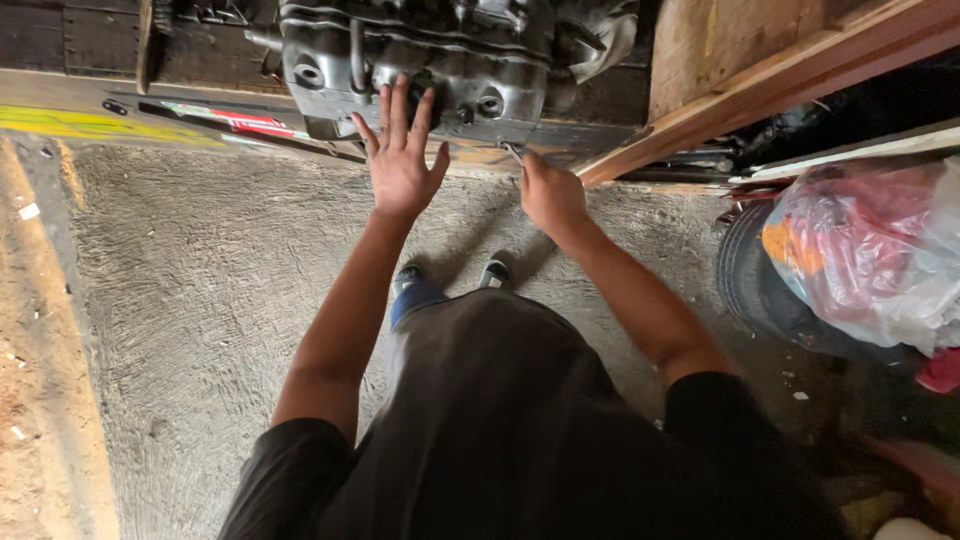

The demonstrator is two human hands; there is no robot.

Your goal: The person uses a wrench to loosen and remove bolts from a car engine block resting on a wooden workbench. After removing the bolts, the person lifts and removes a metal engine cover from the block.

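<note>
Closest to where I stand, the person's dark shirt and trousers fill the lower view, shoes planted on the rough concrete floor (200,300), and both bare arms reach forward and up from the shoulders, elbows slightly bent. Off to the right sits a black tyre (760,290) with a clear plastic bag (870,250) of red and orange stuff lying over it.

Further out, the right hand (550,195) is closed in a fist around a small metal tool (512,152), its shiny tip poking out toward the lower edge of the engine block (450,70); I can't tell what kind of tool it is, nor whether the tip is seated on a fastener. The left hand (400,150) is spread wide, fingers fanned and pointing away, palm laid flat against the grey casting as if to steady it.

Beyond the hands, the engine rests on a low, dark bench (590,140), with a wooden beam (780,90) slanting off to the right.

My reading is that a fastener low on the casing is being worked. Turning the tool would call for the left hand's bracing and a firm wrist.
</note>
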